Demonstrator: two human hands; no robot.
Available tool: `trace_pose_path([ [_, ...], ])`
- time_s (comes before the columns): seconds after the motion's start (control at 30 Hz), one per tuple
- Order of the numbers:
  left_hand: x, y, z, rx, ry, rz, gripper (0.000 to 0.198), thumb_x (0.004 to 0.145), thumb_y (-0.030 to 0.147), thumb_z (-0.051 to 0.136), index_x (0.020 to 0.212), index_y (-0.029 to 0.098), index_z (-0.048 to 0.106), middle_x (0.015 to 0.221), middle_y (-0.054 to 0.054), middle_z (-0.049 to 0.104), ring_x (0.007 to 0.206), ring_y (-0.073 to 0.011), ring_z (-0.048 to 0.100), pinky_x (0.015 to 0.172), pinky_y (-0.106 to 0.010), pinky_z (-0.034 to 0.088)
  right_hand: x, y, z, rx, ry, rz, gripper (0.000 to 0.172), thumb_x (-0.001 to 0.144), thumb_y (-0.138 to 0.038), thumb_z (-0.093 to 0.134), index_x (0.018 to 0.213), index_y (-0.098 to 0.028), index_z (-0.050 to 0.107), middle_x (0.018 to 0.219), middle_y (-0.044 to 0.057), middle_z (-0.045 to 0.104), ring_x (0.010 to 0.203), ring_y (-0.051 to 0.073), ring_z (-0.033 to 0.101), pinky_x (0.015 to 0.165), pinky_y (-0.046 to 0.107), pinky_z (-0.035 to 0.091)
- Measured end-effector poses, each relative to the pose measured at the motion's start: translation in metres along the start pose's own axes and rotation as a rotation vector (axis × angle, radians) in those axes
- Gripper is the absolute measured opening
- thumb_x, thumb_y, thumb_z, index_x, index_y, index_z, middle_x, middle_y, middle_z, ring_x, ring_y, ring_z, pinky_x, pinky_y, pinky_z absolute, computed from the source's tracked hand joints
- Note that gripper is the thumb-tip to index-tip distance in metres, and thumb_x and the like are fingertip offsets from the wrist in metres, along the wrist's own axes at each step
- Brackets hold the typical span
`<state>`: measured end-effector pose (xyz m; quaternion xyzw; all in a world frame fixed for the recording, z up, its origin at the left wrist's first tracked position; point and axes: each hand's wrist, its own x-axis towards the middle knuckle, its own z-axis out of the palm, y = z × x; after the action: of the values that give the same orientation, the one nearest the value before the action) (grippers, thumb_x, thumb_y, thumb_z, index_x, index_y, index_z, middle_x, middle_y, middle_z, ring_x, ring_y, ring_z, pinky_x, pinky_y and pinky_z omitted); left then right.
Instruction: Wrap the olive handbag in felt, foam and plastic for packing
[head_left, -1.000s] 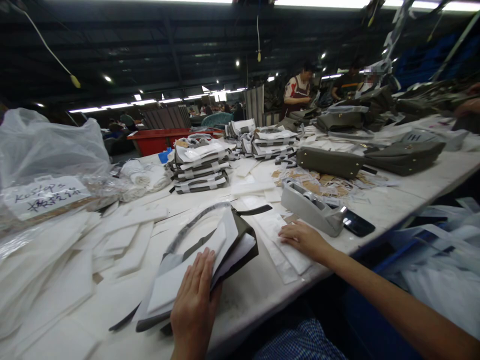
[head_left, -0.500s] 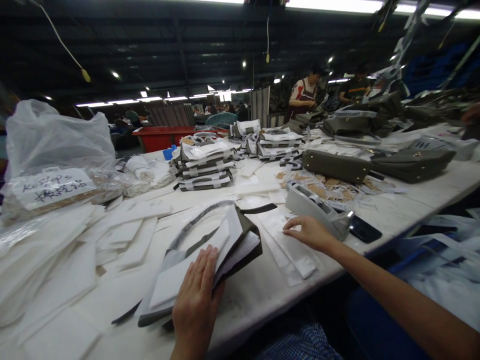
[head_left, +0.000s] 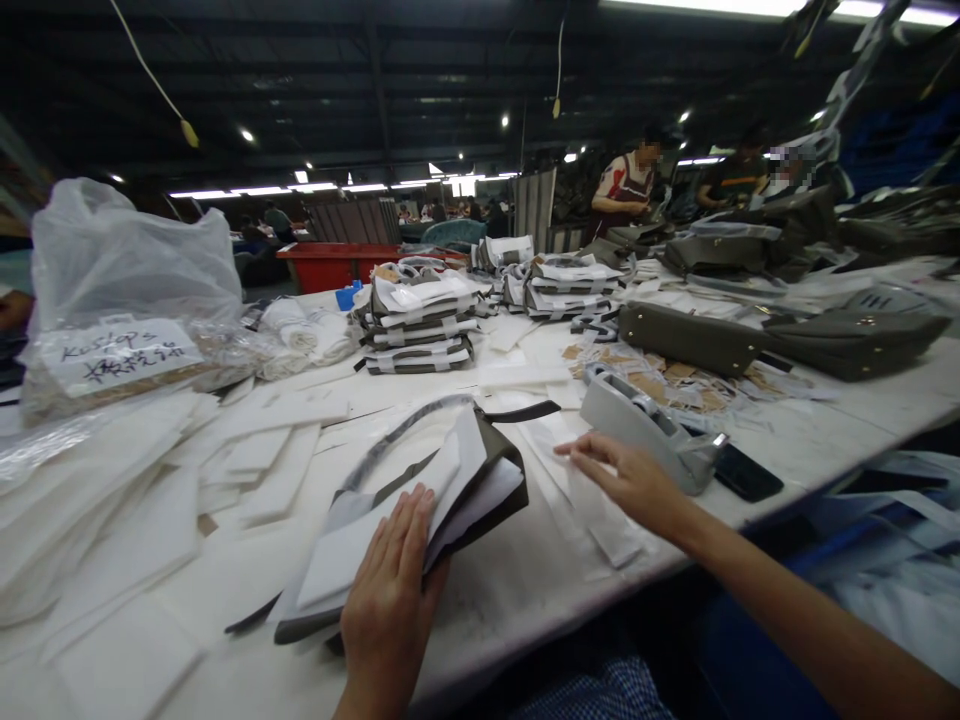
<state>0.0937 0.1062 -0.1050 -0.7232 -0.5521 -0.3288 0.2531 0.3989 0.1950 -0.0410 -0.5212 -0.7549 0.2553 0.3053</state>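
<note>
My left hand lies flat, fingers together, on a white foam sheet covering a flat olive-grey bag at the table's near edge. A dark strap runs out from the bag's far corner. My right hand rests with fingers stretched out on a pile of long white foam strips to the right of the bag. Just beyond that hand stands a grey tape dispenser, with a black phone beside it.
Loose white foam sheets cover the table's left. A clear plastic bag with a handwritten label stands far left. Stacks of wrapped bags and olive bags lie farther back. People work at the far right. A red bin stands behind.
My right hand has slid slightly left along the white strips, and the strips have shifted under it. My left hand stays flat on the bag. The camera has tilted a little.
</note>
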Motion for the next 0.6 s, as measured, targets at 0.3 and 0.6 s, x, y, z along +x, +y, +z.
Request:
trace_pose_path([
  [0.3,0.001,-0.003,-0.001,-0.007,-0.010,-0.021,0.063,0.097,0.021,0.052,0.155,0.018,0.027,0.145,-0.009,0.053,0.131,-0.0227,0.053,0.112,-0.035,0.040,-0.030,-0.011,0.083,-0.002,-0.215,-0.169,0.039,0.095,-0.038,0.055,0.132,-0.026,0.060,0.133,0.010,0.064,0.123,0.028,0.058,0.108,0.046,0.043],
  [0.6,-0.003,0.005,0.010,0.005,-0.053,0.099,0.054,0.099,0.018,0.045,0.152,0.016,0.033,0.147,-0.008,0.051,0.135,-0.0233,0.049,0.114,-0.039,0.038,0.013,0.014,0.148,-0.277,-0.198,-0.591,0.047,0.091,-0.025,0.049,0.137,-0.021,0.055,0.141,0.014,0.057,0.135,0.034,0.047,0.113,0.055,0.038],
])
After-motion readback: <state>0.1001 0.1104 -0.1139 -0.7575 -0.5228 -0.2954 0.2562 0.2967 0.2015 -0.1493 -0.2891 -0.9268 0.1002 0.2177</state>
